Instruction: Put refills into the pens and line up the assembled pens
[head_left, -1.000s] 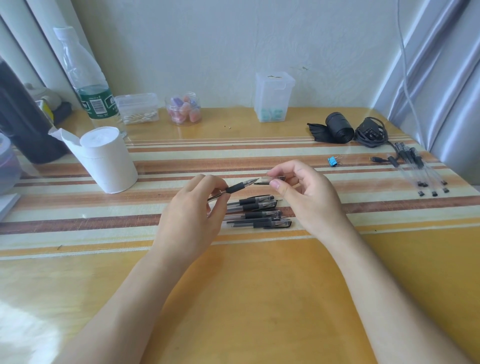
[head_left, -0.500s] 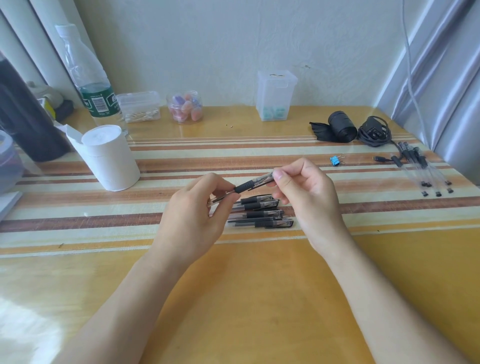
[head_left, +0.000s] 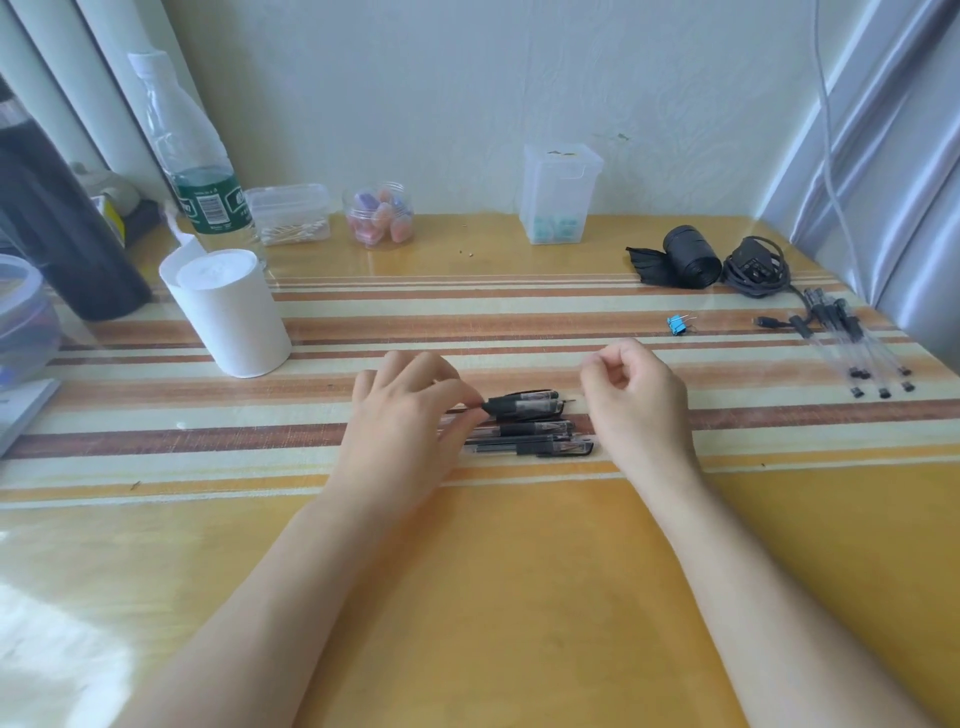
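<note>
At the row's 12 o'clock edge: my left hand (head_left: 410, 415) pinches the pen (head_left: 524, 404) near its 9 o'clock end, thumb and forefinger closed on it, laying it beside the others.
Row (head_left: 530, 441): capped pens lie parallel on the cloth (head_left: 467, 322), touching, caps toward 3 o'clock. This pen goes on the far side, so I needn't reach over the rest.
Grip: holding one end lets me swing the cap end into line with its neighbours (the cap ends look ragged, so a nudge seems due).
Right hand (head_left: 634, 395): at 3 o'clock of the row, just beside the caps, with the fingers curled in and the thumb against the forefinger. I see nothing in it. I think it waits there as a stop to square the caps against.
Spares (head_left: 857, 353): clear pens at 2 o'clock, well apart from the row, probably the next to fetch.
Clip (head_left: 677, 325): blue, at 1 o'clock, between row and spares but off the straight path.
Roll (head_left: 228, 312): white paper at 10 o'clock, well away from my left hand.
Room: striped cloth at 12 o'clock for the row to grow, and the wide yellow table (head_left: 519, 597) from 5 to 7 o'clock between my forearms.
Edge: the spares lie near the table's 3 o'clock edge, so I should reach there slowly lest one roll off.
</note>
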